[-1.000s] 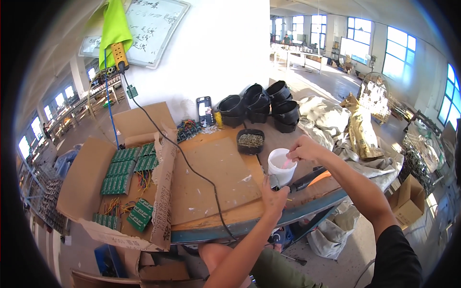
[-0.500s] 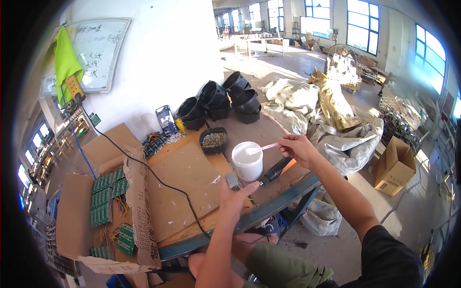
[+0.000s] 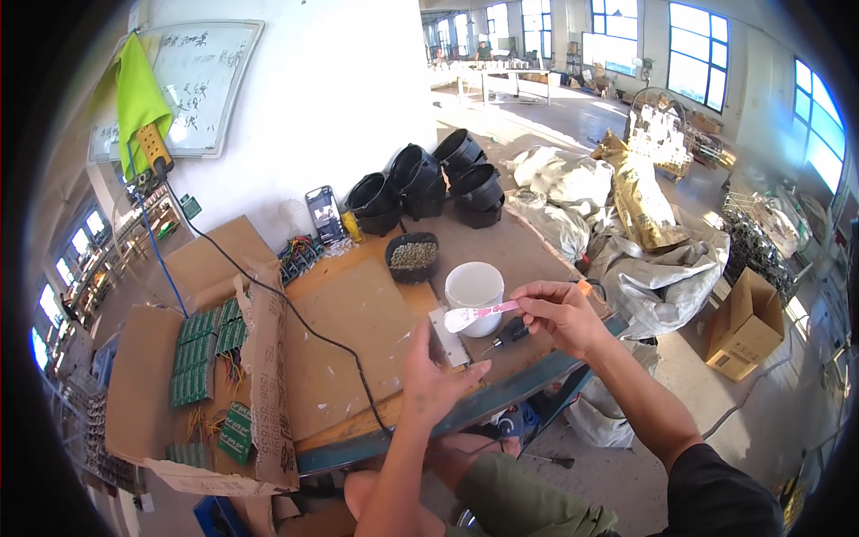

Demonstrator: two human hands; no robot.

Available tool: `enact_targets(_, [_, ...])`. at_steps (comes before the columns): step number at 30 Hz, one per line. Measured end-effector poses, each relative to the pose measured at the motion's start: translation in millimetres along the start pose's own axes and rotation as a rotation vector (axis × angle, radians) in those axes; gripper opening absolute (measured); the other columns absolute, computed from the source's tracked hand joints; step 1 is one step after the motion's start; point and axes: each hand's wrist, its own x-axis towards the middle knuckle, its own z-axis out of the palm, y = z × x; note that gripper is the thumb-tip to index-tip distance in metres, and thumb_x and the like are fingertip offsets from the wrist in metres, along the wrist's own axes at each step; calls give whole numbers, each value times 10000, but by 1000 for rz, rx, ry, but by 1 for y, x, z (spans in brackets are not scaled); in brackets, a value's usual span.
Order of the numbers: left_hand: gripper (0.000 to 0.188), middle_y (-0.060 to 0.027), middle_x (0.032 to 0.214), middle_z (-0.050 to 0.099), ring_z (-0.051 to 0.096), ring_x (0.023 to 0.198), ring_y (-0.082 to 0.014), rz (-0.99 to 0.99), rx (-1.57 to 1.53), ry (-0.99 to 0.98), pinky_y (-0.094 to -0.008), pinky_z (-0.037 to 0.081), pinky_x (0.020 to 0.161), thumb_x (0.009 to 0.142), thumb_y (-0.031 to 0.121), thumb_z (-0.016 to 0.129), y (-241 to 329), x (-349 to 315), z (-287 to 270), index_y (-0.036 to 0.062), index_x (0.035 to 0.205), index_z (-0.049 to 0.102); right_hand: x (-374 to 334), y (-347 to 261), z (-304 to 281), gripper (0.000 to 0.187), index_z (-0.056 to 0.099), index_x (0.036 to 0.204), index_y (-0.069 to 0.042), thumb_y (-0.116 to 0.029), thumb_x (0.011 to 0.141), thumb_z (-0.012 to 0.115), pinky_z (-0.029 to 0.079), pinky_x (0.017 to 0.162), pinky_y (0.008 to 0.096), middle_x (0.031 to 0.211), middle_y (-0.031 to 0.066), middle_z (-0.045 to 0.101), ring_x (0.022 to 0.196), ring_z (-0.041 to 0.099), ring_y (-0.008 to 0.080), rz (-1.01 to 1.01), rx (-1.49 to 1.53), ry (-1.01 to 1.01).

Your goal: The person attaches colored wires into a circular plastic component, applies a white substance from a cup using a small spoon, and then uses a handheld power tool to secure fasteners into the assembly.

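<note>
My right hand (image 3: pixel 564 318) pinches the pink handle of a small spatula (image 3: pixel 497 310). White paste coats the spatula's blade, which lies just in front of a white tub (image 3: pixel 474 283) and near the part in my other hand. Between the thumb and fingers of my left hand (image 3: pixel 434 380) is a light grey, flat rectangular part (image 3: pixel 449 338), held over the table's front edge. Its underside is hidden. A black-handled tool (image 3: pixel 513 330) lies beside the tub, partly covered from view by my right hand.
Left is a cardboard box (image 3: pixel 276 385) of green circuit boards (image 3: pixel 192 358). A black cable (image 3: pixel 309 338) crosses the cardboard sheet (image 3: pixel 344 349). Behind the tub stand a black bowl of small pieces (image 3: pixel 413 258) and several black pots (image 3: pixel 418 179). Sacks (image 3: pixel 662 277) lie right of the table.
The spatula has come out of the tub with paste on it and moved left and nearer, toward the grey part. My left hand has turned the part and its fingers have spread more.
</note>
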Motion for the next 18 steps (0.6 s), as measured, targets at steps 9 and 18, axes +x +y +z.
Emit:
enact_targets(9, [769,-70,1137,579,563,1033,-154,74,153,25,-306,541,861,668,5,866,17,-6,-7,-1,1325,466,-2,-5,4,166,715,1018,35,-70,897,674,484,572,218,811,40,676,673,582,71,-58,-229,0])
enact_targets(18, [730,-90,1107,599,581,1011,-159,150,202,-1,-330,515,867,648,72,888,17,-7,-7,-1,1261,498,15,-14,7,147,717,1016,15,-59,902,662,426,552,188,799,4,663,651,560,50,-128,-252,53])
